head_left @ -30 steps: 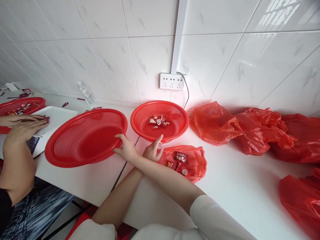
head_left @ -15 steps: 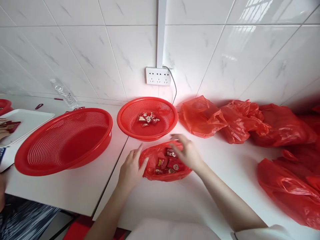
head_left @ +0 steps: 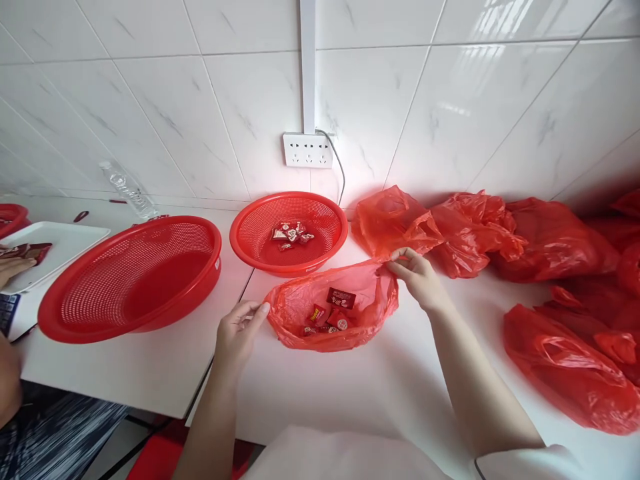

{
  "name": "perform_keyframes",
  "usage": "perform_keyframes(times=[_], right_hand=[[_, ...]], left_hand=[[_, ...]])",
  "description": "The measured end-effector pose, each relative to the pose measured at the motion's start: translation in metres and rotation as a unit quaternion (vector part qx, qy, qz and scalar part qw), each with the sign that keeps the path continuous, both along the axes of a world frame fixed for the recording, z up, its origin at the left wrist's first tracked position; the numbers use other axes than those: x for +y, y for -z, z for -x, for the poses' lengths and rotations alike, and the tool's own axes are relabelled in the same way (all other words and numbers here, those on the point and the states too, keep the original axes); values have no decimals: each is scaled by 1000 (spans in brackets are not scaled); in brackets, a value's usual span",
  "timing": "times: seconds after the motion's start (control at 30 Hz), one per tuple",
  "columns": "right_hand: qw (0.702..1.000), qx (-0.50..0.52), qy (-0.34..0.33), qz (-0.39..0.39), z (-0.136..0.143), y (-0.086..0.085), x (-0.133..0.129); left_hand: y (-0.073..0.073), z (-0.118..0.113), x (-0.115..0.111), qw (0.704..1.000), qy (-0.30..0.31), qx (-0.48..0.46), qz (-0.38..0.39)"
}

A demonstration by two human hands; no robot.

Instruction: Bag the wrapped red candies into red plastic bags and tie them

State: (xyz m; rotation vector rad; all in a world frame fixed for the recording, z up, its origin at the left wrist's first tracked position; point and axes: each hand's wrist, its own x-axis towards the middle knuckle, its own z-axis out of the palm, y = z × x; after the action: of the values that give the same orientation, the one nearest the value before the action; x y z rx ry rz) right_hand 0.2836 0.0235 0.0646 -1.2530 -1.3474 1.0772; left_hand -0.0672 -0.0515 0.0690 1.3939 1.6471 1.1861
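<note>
A red plastic bag (head_left: 300, 300) lies on the white table in front of me, its mouth stretched wide. Inside it are several small red wrapped packets (head_left: 342, 298). My left hand (head_left: 239, 330) pinches the left edge of the bag between thumb and fingers. At the far right corner of the opening, my right hand (head_left: 414, 270) is closed on the rim and lifts it a little. Just behind the bag stands a round red basket (head_left: 240, 233) with a few similar packets (head_left: 293, 233) at its bottom.
A large red basket (head_left: 213, 257) tilts on the left table. Beyond it are a white tray (head_left: 80, 233), a clear bottle (head_left: 129, 190) and another person's hand (head_left: 17, 268). Filled red bags (head_left: 570, 367) crowd the right side. A power socket (head_left: 307, 151) is on the wall.
Both hands have moved apart and now grip the bag's rim. The bag's mouth has been pulled wider and its far right edge raised. My view has shifted slightly.
</note>
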Motion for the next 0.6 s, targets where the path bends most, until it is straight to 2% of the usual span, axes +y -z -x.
perform_keyframes(times=[0.1,0.2,0.33,0.47,0.6], right_hand=[[998,43,10,-45,-1,-22,-4],[993,-4,48,-109,-4,-45,-10],[984,-31,77,-158,-10,-72,-19],[979,-32,98,-176,-17,-77,-21],[976,-51,110,-182,-20,-68,-19]], left_hand=[[-23,-3,4,988,3,-130,-88],[-47,-7,13,948,83,-259,-165],[-82,-16,28,911,177,-303,-215],[-105,-32,38,902,234,-292,-215],[-111,-44,45,899,265,-263,-228]])
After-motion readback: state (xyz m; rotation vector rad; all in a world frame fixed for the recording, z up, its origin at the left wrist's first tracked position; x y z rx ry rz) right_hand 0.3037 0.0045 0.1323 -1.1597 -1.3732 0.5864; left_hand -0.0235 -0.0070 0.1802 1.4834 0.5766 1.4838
